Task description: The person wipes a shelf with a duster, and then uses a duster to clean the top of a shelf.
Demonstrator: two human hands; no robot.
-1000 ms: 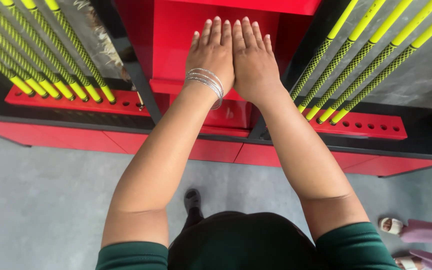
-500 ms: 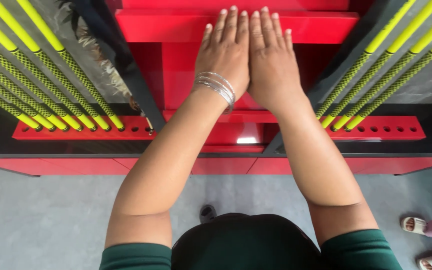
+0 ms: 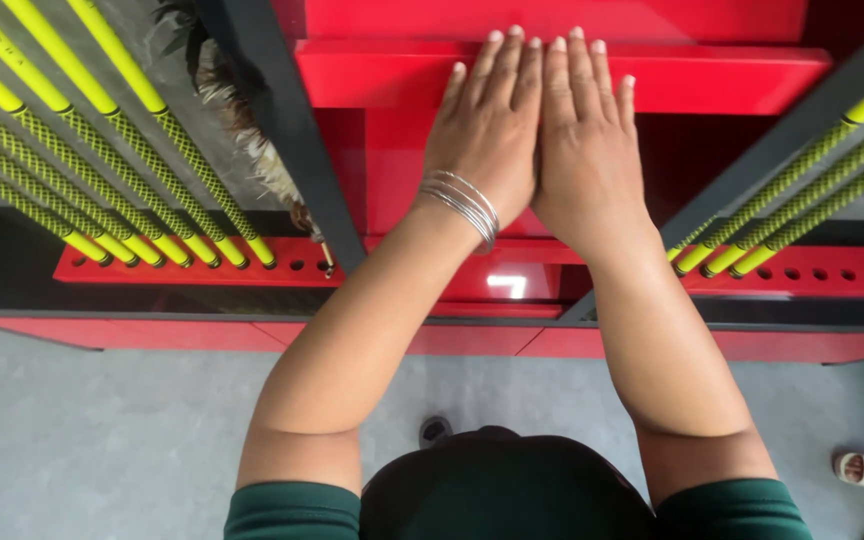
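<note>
Resting flat on a glossy red shelf (image 3: 732,78), left hand (image 3: 487,140), right hand (image 3: 584,150), fingers extended, gripping nothing

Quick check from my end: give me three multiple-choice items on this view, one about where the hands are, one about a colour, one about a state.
1. Where are the two hands?
A. Side by side over the red shelf
B. On the grey floor
C. Gripping the yellow rods

2. What colour are the rods standing in the red perforated racks?
A. Blue
B. Yellow with dark mesh pattern
C. White

3. How are the hands posed?
A. Clenched in fists
B. Flat, fingers extended, holding nothing
C. Each pinching a rod

Answers:
1. A: the left hand and right hand lie side by side, touching, over the red shelf.
2. B: the yellow rods stand in the holed red rack.
3. B: both palms face down with fingers straight; silver bangles circle the left wrist.
</note>
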